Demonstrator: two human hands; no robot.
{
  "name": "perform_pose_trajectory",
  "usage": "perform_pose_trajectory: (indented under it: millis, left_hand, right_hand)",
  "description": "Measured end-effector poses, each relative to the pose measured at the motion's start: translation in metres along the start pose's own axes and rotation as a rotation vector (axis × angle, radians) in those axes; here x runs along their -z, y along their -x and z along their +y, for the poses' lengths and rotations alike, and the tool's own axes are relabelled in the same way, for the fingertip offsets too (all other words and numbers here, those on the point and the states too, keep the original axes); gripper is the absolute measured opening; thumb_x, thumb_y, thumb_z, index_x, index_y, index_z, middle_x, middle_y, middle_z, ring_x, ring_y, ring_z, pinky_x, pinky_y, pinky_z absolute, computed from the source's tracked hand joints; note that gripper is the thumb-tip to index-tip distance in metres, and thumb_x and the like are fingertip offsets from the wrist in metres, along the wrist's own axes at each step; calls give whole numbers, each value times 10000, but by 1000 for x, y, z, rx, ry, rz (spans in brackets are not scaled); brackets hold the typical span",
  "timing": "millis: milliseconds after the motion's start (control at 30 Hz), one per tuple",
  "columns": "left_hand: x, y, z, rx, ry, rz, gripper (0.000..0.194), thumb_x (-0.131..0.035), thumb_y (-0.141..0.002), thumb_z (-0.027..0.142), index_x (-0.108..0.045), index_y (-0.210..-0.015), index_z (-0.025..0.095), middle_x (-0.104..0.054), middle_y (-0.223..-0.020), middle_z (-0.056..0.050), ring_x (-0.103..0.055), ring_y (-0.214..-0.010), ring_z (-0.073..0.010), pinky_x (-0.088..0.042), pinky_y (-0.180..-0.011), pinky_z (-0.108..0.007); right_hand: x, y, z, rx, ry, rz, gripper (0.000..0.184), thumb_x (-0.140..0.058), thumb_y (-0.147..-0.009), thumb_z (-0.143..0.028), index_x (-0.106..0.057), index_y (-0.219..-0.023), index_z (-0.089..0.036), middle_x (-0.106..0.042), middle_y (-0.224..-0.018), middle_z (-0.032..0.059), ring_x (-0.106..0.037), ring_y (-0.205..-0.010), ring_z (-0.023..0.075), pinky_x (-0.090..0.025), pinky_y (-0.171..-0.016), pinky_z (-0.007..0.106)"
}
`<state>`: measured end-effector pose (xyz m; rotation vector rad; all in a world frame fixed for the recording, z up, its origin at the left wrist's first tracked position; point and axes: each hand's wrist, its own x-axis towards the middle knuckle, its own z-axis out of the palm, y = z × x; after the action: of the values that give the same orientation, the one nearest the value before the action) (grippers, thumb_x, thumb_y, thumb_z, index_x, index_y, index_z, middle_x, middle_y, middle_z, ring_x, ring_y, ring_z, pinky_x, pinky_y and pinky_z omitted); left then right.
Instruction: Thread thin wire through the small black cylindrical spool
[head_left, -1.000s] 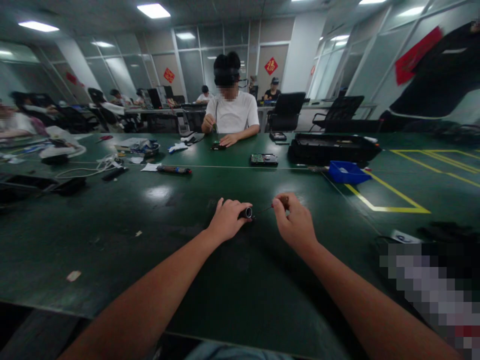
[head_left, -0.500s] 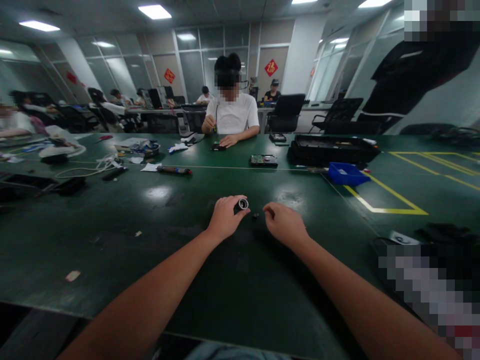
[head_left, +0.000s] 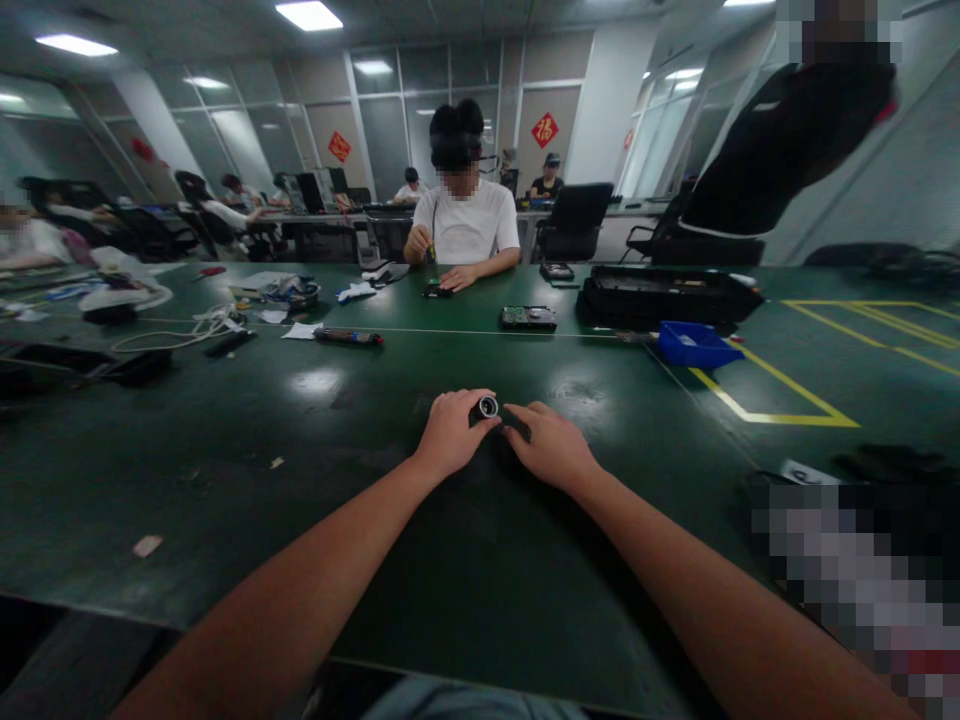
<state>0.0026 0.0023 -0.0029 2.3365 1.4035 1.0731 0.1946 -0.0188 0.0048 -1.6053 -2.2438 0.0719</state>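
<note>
A short dark cylinder (head_left: 488, 407) with a silver ring round its hollow end is in my left hand (head_left: 450, 435). Its open end faces me and slightly right, with my fingers over its top and my thumb below. Just right of the ring is my right hand (head_left: 551, 445), its index finger and thumb apart and pointing at the cylinder. Nothing clearly shows between those fingertips. Both hands are low over the green tabletop (head_left: 465, 560).
Across the table a person in white (head_left: 465, 225) works on a small board. Farther back lie a circuit-board device (head_left: 529, 317), a dark pen-shaped tool (head_left: 349, 338), a blue bin (head_left: 697, 345) and a long black tray (head_left: 667, 297). White cable (head_left: 187, 335) coils at left.
The thin tool in my right hand went out of sight. That hand moved left to the cylinder and its fingers parted. My left hand tilted the cylinder's ring more towards me.
</note>
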Motion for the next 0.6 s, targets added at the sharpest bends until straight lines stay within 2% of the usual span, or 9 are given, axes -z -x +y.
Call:
perform_pose_trajectory:
  millis: [167, 400, 500, 600]
  left_hand:
    - [-2, 0, 0, 9, -15, -12, 336, -720, -884, 320, -659, -1205, 241, -721, -1150, -49, -639, -1069, -251, -454, -1000, -438]
    - [1, 1, 0, -4, 0, -17, 336, -729, -881, 302, -658, -1203, 241, -721, -1154, -35, -631, -1068, -242, -449, -990, -426]
    - [2, 0, 0, -7, 10, -20, 348, -734, -879, 308, -655, -1211, 242, -721, -1165, -36, -630, -1078, -242, -440, -1000, -429]
    - [3, 1, 1, -21, 9, -39, 346, -729, -883, 316, -654, -1214, 246, -720, -1170, -41, -630, -1084, -247, -435, -999, -434]
  right_hand:
    - [-1, 0, -2, 72, 21, -86, 270, -524, -977, -337, -776, -1059, -285, -707, -1032, 67, -682, -863, 219, -484, -741, 327]
    - [7, -1, -1, 77, -92, -158, 101, -679, -878, -268, -769, -921, -254, -752, -910, 54, -683, -826, 241, -475, -704, 343]
    - [14, 3, -2, 93, -125, -89, 116, -662, -888, -257, -770, -929, -254, -756, -930, 53, -685, -840, 242, -492, -738, 360]
    - [23, 8, -4, 78, -195, 80, 180, -604, -932, -275, -769, -1004, -264, -764, -991, 53, -695, -872, 235, -515, -796, 377]
